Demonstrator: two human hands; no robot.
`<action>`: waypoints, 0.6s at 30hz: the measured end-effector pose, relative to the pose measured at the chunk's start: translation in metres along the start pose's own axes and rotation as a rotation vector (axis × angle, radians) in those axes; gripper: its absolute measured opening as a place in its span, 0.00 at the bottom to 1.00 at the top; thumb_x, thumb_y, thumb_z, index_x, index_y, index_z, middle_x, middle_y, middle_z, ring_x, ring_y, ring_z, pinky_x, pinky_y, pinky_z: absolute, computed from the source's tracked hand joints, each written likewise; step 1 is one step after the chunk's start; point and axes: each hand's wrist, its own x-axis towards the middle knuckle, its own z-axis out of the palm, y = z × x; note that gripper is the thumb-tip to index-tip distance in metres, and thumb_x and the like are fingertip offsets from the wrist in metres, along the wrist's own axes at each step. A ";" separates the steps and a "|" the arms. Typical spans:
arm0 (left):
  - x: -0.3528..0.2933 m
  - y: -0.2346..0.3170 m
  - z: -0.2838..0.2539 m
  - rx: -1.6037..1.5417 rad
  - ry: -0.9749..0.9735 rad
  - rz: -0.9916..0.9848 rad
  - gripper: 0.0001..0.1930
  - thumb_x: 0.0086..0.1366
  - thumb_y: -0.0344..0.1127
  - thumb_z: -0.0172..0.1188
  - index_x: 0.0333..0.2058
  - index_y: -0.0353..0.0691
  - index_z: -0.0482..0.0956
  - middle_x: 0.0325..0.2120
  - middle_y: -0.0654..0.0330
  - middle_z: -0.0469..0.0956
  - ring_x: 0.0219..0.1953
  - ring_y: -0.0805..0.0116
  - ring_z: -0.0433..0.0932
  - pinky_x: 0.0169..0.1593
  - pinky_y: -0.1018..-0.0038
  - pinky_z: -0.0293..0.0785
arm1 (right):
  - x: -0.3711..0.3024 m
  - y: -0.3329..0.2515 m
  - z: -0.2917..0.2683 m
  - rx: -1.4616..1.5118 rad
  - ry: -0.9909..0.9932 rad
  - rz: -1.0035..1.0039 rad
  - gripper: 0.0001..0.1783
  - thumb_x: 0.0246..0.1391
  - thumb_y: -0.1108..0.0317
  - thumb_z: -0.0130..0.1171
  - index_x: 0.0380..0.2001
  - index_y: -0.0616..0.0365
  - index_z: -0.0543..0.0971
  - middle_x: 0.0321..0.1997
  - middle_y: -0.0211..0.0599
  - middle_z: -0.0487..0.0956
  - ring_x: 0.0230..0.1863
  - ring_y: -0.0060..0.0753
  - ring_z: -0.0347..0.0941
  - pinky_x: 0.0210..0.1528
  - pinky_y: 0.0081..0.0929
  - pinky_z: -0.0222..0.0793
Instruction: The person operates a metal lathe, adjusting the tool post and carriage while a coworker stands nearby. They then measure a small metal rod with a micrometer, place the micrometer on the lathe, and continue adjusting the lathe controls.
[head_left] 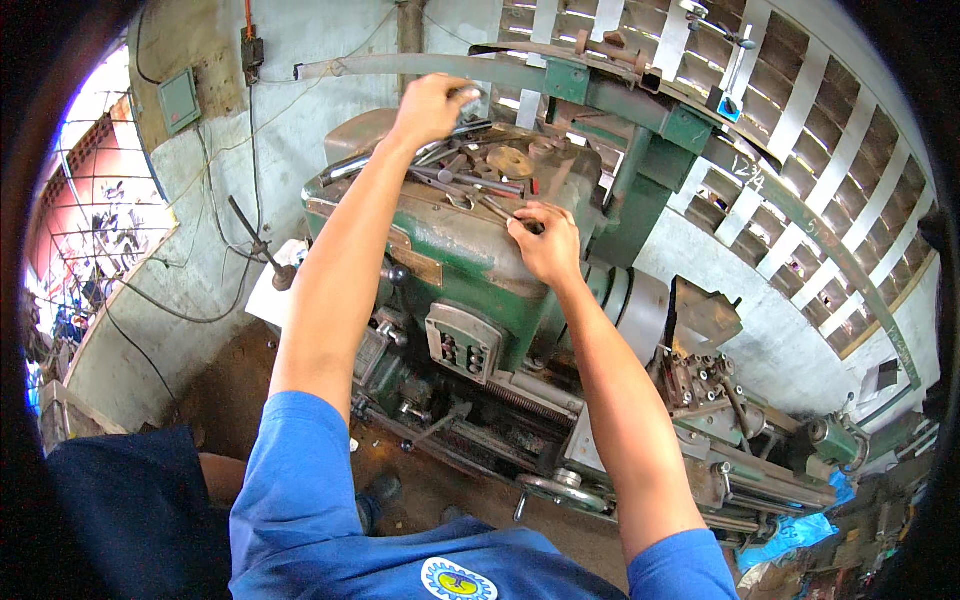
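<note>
Both my arms reach over the green lathe headstock [455, 235]. My left hand [433, 108] is raised above its far left part, fingers curled and pinched together; what they hold, if anything, is too small to name. Nearer and to the right, my right hand [546, 240] is closed at the headstock's front edge, and a thin metal rod [495, 208] juts from its fingers toward the upper left. Between the hands, loose metal bars and tools [485, 182] lie on the headstock top, along with a round brownish disc [510, 162].
The lathe chuck [640, 305] and tool post [700, 385] stand to the right, above the bed. A handwheel [566, 490] sticks out in front. A long bar [430, 67] crosses behind my left hand. At the lower left is a person's dark clothing [125, 510].
</note>
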 end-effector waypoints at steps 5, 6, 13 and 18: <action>0.019 -0.034 0.057 -0.311 -0.166 -0.282 0.17 0.65 0.44 0.67 0.47 0.39 0.86 0.41 0.49 0.85 0.38 0.59 0.85 0.41 0.65 0.81 | 0.001 -0.004 -0.003 0.010 -0.004 0.022 0.16 0.49 0.57 0.70 0.37 0.56 0.88 0.53 0.40 0.84 0.60 0.46 0.74 0.65 0.36 0.66; 0.020 -0.040 0.068 -0.455 -0.185 -0.418 0.17 0.66 0.43 0.68 0.48 0.39 0.86 0.39 0.50 0.85 0.35 0.63 0.85 0.37 0.67 0.81 | 0.002 -0.005 -0.004 0.028 -0.010 0.030 0.16 0.48 0.56 0.70 0.37 0.55 0.88 0.53 0.40 0.84 0.60 0.46 0.73 0.65 0.37 0.66; 0.014 -0.061 0.120 -0.791 -0.423 -0.718 0.16 0.69 0.38 0.65 0.50 0.35 0.84 0.31 0.61 0.82 0.22 0.75 0.73 0.23 0.74 0.71 | 0.002 -0.011 -0.008 0.029 -0.021 0.051 0.17 0.45 0.57 0.69 0.36 0.54 0.89 0.51 0.39 0.84 0.60 0.47 0.73 0.65 0.38 0.66; 0.020 -0.048 0.140 -0.575 -0.639 -0.468 0.13 0.72 0.39 0.62 0.48 0.40 0.86 0.34 0.64 0.84 0.29 0.76 0.74 0.30 0.74 0.73 | 0.002 -0.012 -0.010 0.051 -0.023 0.045 0.17 0.45 0.58 0.69 0.36 0.55 0.89 0.50 0.37 0.85 0.58 0.46 0.73 0.64 0.37 0.66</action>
